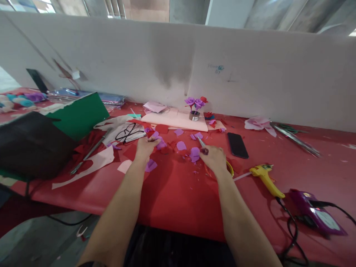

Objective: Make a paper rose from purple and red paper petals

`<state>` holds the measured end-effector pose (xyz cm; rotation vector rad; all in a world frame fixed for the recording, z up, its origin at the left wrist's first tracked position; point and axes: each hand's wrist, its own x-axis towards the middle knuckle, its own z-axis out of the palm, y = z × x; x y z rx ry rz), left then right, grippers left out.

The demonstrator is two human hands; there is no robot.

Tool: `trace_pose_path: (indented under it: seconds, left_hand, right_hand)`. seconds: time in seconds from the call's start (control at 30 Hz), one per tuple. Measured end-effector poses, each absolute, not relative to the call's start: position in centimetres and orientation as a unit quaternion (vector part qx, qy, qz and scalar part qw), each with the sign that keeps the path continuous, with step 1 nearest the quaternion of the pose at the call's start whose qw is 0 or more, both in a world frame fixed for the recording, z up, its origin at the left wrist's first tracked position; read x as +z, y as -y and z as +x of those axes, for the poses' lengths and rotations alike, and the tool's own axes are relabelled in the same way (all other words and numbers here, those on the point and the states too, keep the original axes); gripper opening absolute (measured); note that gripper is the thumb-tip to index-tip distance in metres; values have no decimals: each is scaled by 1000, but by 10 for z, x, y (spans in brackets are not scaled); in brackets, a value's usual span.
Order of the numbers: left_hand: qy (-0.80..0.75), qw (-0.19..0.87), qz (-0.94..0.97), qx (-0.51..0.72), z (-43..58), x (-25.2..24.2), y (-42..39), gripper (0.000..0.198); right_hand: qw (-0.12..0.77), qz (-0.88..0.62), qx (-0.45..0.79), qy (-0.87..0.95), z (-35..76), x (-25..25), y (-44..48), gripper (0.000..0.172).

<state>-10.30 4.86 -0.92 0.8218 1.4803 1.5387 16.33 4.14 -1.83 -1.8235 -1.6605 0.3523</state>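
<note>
My left hand point(145, 150) is closed in a pinch at a purple paper piece point(160, 142), over the red-covered table point(172, 200). My right hand point(215, 158) is closed, with the pointed metal tip of what look like scissors point(200, 141) showing beyond its fingers; the rest is hidden. At its fingertips lies a purple paper petal point(195, 153). Between the hands is another loose purple petal point(181, 145), and one more petal point(151, 165) lies by my left wrist. Part of a yellow ring point(230, 168) shows under my right wrist.
Purple paper flowers point(194, 102) stand in a small brown pot point(194, 116) at the back. Right of my hand are a phone point(237, 145), a yellow glue gun point(267, 180) with a cord, and a purple device point(317, 211). Eyeglasses point(129, 133) and a dark bag point(36, 146) lie left.
</note>
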Motion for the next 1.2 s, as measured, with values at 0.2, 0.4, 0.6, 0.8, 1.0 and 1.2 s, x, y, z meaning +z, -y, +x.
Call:
trace_pose_path:
  seconds: [0.2, 0.4, 0.6, 0.8, 1.0, 1.2]
  left_hand:
    - [-612, 354, 325, 628, -109, -25, -57, 27]
    - [-596, 315, 388, 628, -99, -22, -53, 18]
    - [-542, 433, 415, 589, -71, -11, -36, 11]
    - [-522, 515, 398, 551, -57, -9, -30, 5]
    - [-496, 558, 403, 530, -43, -11, -21, 29]
    - [-455, 626, 380, 506, -31, -12, -15, 44]
  right_hand:
    - [285, -700, 104, 646, 166, -15, -43, 24]
    - [256, -689, 102, 670, 157, -17, -41, 11]
    - [280, -698, 126, 647, 158, -19, -42, 14]
    - [362, -666, 201, 621, 156, -24, -45, 9]
    - [485, -564, 376, 552, 142, -21, -43, 32]
    - [526, -459, 529, 482, 120, -16, -32, 46]
